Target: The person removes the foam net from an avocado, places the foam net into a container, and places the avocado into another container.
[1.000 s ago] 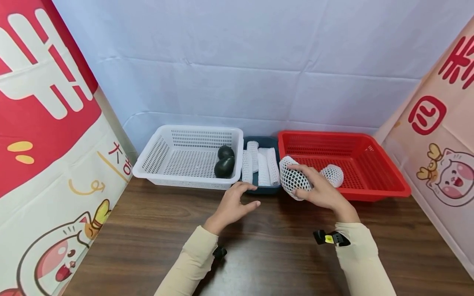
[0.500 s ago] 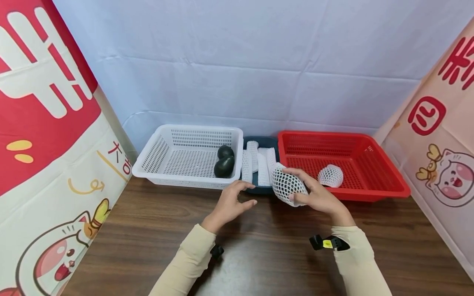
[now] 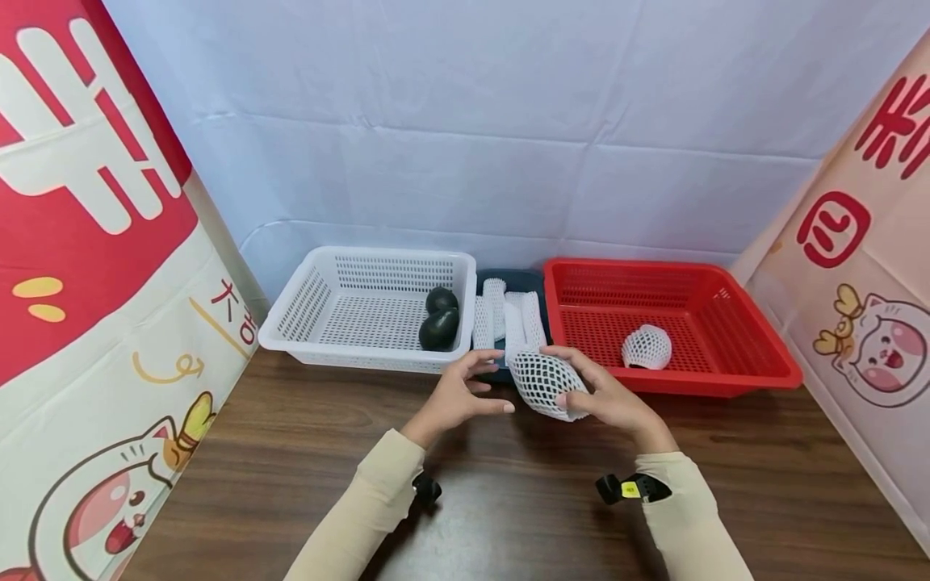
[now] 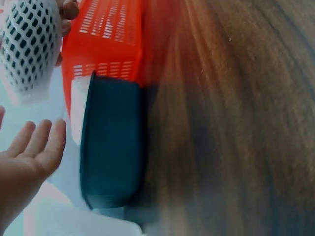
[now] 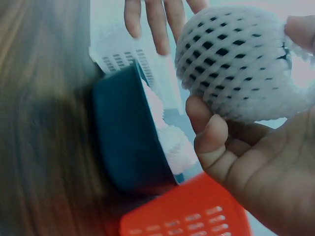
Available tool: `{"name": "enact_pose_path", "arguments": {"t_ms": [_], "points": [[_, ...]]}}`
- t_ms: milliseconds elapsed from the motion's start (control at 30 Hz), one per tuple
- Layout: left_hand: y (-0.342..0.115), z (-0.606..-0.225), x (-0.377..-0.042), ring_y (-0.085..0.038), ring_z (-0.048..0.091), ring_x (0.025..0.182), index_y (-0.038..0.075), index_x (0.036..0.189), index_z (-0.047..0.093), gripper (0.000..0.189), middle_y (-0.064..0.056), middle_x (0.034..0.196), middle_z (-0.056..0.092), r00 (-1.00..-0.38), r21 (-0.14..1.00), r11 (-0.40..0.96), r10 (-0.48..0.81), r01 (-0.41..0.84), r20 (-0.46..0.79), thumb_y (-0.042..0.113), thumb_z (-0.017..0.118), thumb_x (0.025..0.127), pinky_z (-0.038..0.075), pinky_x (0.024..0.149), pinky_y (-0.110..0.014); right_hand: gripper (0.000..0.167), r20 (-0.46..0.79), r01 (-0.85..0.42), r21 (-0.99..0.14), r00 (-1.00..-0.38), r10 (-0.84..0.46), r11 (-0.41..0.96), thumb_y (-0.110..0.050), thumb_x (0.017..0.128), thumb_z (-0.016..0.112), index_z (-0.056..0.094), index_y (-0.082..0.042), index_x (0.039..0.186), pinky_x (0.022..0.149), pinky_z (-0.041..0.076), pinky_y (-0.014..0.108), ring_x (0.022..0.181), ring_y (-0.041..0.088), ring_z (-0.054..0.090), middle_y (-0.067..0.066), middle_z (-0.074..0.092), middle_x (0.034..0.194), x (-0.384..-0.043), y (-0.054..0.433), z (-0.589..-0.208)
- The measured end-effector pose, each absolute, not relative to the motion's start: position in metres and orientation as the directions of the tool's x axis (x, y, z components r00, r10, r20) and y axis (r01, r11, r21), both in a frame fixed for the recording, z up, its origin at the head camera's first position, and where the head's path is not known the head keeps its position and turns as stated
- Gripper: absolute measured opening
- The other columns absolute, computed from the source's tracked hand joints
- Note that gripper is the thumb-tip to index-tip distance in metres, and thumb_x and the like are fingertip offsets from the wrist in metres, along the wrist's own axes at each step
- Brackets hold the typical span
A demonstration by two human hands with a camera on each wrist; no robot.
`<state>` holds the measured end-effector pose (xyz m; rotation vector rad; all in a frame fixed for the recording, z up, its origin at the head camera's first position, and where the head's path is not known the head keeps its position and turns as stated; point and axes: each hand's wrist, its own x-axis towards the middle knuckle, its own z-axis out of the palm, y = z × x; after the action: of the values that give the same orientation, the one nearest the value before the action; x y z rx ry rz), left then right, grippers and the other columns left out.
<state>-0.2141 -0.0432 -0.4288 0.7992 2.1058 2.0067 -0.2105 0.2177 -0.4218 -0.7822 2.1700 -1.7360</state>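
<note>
My right hand (image 3: 609, 395) grips a dark avocado in a white foam net (image 3: 546, 386) above the table, in front of the dark blue bin. In the right wrist view the netted avocado (image 5: 236, 64) lies between thumb and fingers, dark skin showing through the mesh. My left hand (image 3: 456, 397) is just left of it, fingers spread and apart from it, holding nothing. Behind the hands, the dark blue bin (image 4: 110, 147) contains several white foam nets (image 3: 494, 311). Two bare dark avocados (image 3: 439, 329) lie at the right end of the white basket (image 3: 291, 343).
The red basket (image 3: 726, 381) stands on the right, with another netted avocado (image 3: 647, 347) inside. All three containers line up along the back of the brown wooden table (image 3: 523, 516). A pale cloth (image 3: 465, 161) hangs behind, and printed banners flank both sides.
My right hand has brought the netted avocado left and nearer, from the red basket's edge to in front of the blue bin. The left hand has barely shifted.
</note>
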Motion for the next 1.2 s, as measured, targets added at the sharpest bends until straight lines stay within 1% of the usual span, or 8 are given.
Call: {"name": "enact_pose_path", "arguments": {"t_ms": [133,233,333,433,567,667,1000,1200], "points": [[-0.040,-0.445,-0.224,-0.040,0.041,0.119,-0.004,0.136,0.039,0.079,-0.023,0.137,0.037,-0.831,0.967,-0.159,0.494,0.201,0.254,-0.011,0.077,0.066,0.040,0.089,-0.055,0.062,0.121,-0.202,-0.977,-0.797,-0.592,0.073,-0.008,0.083,0.056,0.033,-0.012,0.141,0.076,0.050,0.046,0.106,0.037,0.047,0.021,0.039,0.128,-0.209,0.213,-0.427],[-0.039,-0.456,-0.230,-0.038,0.043,0.116,0.000,0.137,0.038,0.082,-0.022,0.138,0.035,-0.825,0.959,-0.229,0.501,0.165,0.261,-0.015,0.075,0.065,0.039,0.088,-0.057,0.063,0.122,-0.190,-0.981,-0.787,-0.605,0.049,-0.010,0.083,0.055,0.031,-0.011,0.141,0.076,0.050,0.047,0.106,0.038,0.047,0.023,0.037,0.128,-0.208,0.211,-0.429],[-0.041,-0.461,-0.232,-0.033,0.048,0.111,-0.002,0.137,0.037,0.081,-0.025,0.136,0.035,-0.816,0.950,-0.269,0.508,0.156,0.277,-0.014,0.075,0.066,0.041,0.086,-0.057,0.064,0.117,-0.177,-0.983,-0.784,-0.609,0.039,-0.011,0.083,0.055,0.029,-0.010,0.142,0.078,0.049,0.046,0.107,0.037,0.046,0.023,0.037,0.127,-0.207,0.208,-0.431],[-0.042,-0.465,-0.234,-0.027,0.052,0.107,-0.009,0.135,0.036,0.075,-0.026,0.133,0.039,-0.812,0.949,-0.288,0.518,0.131,0.269,-0.013,0.073,0.069,0.045,0.084,-0.049,0.062,0.092,-0.146,-0.988,-0.792,-0.604,0.040,-0.011,0.082,0.055,0.029,-0.006,0.138,0.079,0.048,0.045,0.107,0.035,0.046,0.022,0.037,0.125,-0.207,0.205,-0.434],[-0.042,-0.470,-0.235,-0.020,0.057,0.098,-0.013,0.129,0.040,0.063,-0.017,0.120,0.051,-0.828,0.949,-0.314,0.521,0.041,0.208,-0.013,0.069,0.073,0.049,0.078,-0.033,0.054,0.042,-0.085,-0.995,-0.814,-0.580,0.046,-0.012,0.082,0.054,0.030,-0.003,0.130,0.080,0.048,0.043,0.106,0.032,0.046,0.020,0.038,0.121,-0.206,0.204,-0.439],[-0.042,-0.472,-0.235,-0.019,0.058,0.089,-0.012,0.126,0.043,0.055,-0.011,0.111,0.053,-0.836,0.937,-0.348,0.525,-0.038,0.161,-0.014,0.066,0.075,0.050,0.074,-0.031,0.051,0.014,-0.028,-0.999,-0.816,-0.578,0.015,-0.013,0.084,0.053,0.030,-0.004,0.128,0.080,0.048,0.042,0.104,0.029,0.046,0.019,0.038,0.119,-0.205,0.202,-0.440],[-0.045,-0.472,-0.231,-0.017,0.057,0.076,-0.006,0.127,0.045,0.054,-0.009,0.097,0.056,-0.833,0.946,-0.264,0.553,-0.189,-0.012,-0.009,0.066,0.078,0.050,0.064,-0.031,0.050,0.006,0.043,-0.997,-0.796,-0.606,-0.067,-0.009,0.087,0.044,0.035,0.004,0.134,0.080,0.049,0.040,0.098,0.024,0.055,0.014,0.048,0.117,-0.206,0.200,-0.449],[-0.045,-0.476,-0.229,-0.020,0.058,0.081,0.002,0.115,0.053,0.040,-0.013,0.099,0.057,-0.828,0.950,-0.245,0.560,-0.194,-0.025,-0.001,0.069,0.079,0.052,0.065,-0.035,0.052,-0.025,0.076,-0.996,-0.772,-0.635,-0.054,-0.010,0.086,0.040,0.031,0.007,0.134,0.082,0.048,0.039,0.099,0.024,0.056,0.015,0.051,0.117,-0.207,0.195,-0.454]]}}
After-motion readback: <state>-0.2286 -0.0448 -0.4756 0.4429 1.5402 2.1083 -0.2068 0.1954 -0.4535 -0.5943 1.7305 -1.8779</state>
